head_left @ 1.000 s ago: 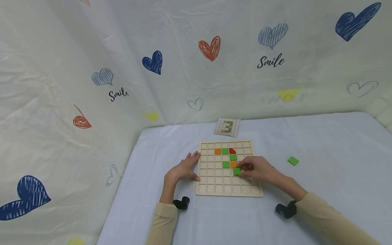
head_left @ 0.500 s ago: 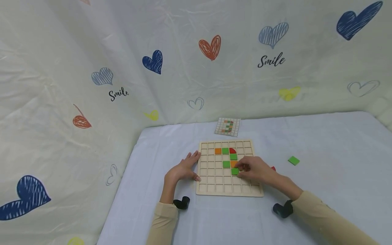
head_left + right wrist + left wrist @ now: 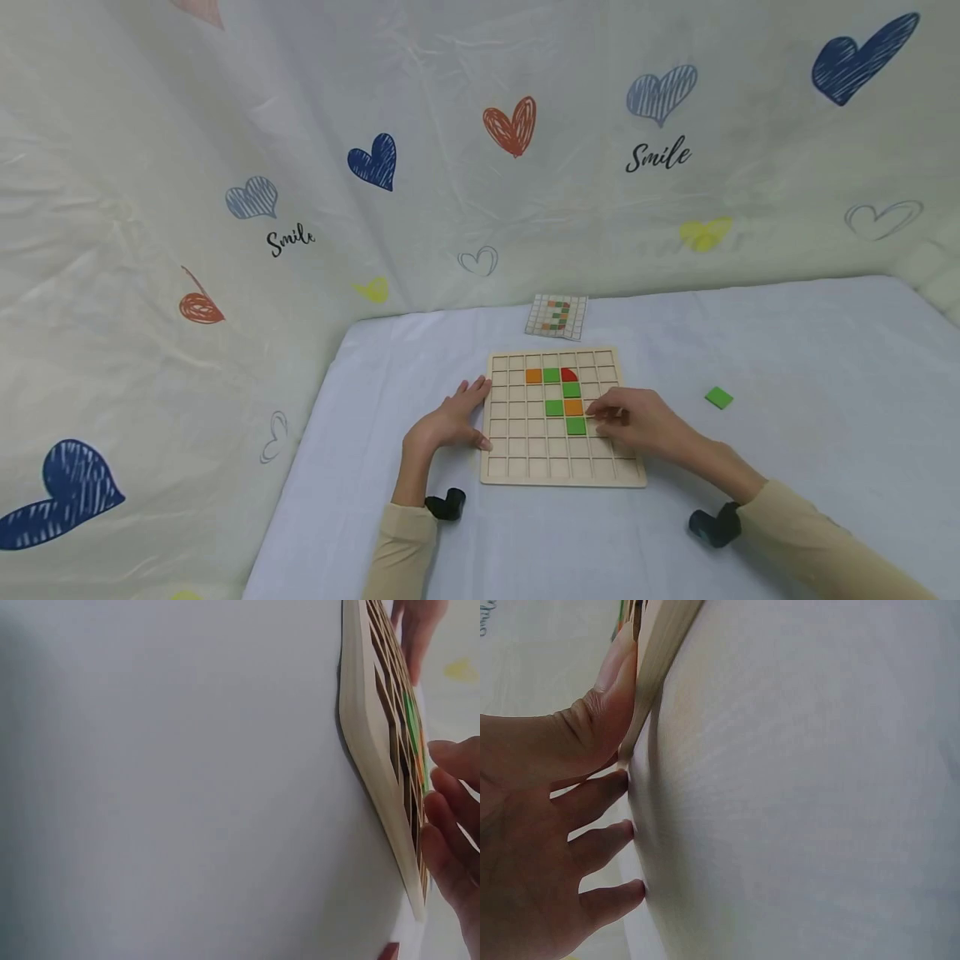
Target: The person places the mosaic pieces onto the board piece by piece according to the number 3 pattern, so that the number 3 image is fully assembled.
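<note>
A square wooden grid board (image 3: 517, 469) lies on the white cloth, with green, orange and red tiles set in some cells. The lowest green tile (image 3: 576, 426) sits flat in its cell, just below an orange tile (image 3: 573, 407). My left hand (image 3: 446, 423) rests at the board's left edge, fingers spread; in the left wrist view its thumb (image 3: 615, 697) touches the wooden side. Over the board's right part hovers my right hand (image 3: 637, 419), fingers loosely bent, holding nothing, slightly apart from the tiles.
Behind the board lies a pattern card (image 3: 537, 315) printed with a coloured grid. A loose green tile (image 3: 718, 397) is on the cloth to the right. Part of a red piece (image 3: 389, 951) shows at the bottom of the right wrist view.
The green tile has gone from my right fingertips into the cell below the orange tile. My right hand has let go of it and drawn back slightly right. The left hand stays put.
</note>
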A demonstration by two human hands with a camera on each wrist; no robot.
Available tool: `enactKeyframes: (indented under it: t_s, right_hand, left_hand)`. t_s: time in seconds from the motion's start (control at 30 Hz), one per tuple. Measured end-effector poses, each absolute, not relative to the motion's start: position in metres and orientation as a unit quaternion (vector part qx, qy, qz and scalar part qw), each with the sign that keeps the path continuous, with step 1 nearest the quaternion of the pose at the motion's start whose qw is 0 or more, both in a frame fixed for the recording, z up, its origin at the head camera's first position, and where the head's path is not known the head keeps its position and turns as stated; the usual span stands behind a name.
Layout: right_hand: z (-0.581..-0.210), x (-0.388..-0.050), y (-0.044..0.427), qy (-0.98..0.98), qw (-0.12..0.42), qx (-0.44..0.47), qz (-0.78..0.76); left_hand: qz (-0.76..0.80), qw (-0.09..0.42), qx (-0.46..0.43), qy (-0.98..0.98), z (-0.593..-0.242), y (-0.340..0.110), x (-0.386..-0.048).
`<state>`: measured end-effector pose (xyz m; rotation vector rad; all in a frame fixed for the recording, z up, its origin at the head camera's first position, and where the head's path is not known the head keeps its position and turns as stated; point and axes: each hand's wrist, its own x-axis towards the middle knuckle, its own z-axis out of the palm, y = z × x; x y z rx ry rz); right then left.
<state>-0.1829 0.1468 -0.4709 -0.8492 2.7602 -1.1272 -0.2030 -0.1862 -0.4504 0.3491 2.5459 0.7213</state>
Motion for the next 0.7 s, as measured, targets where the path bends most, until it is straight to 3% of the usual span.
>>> enactKeyframes:
  t_s: [0.4,0.7]
  right_hand:
    - [-0.466,-0.17,0.181,0.903,0.01,-0.245,-0.352]
    - [-0.469,-0.164,0.202,0.917,-0.039,-0.248,-0.311]
  left_hand:
    - [0.251,0.236,0.124,0.931,-0.449,-0.183,-0.204]
    - [0.25,0.234,0.119,0.932,-0.448,-0.183,-0.202]
